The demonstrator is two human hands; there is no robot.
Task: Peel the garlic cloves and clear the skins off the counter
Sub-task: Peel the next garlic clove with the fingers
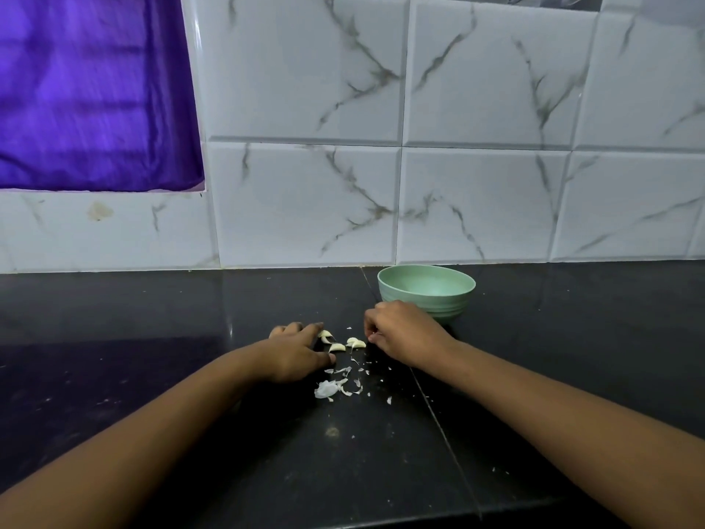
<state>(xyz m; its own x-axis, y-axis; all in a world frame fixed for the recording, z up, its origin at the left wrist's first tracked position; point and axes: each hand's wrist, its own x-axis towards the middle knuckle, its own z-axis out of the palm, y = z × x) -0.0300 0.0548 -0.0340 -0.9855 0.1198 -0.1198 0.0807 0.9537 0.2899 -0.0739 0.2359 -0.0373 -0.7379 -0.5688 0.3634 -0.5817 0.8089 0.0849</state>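
Pale cloves [337, 347] lie between the hands — left hand [295, 351] flat, fencing them in; right hand [400, 334] curled, its hold unclear — bowl [454, 305] ready behind.

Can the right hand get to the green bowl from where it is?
Probably yes. The right hand sits just in front of the green bowl, and nothing shows between them. The garlic cloves lie to its left, out of the way.
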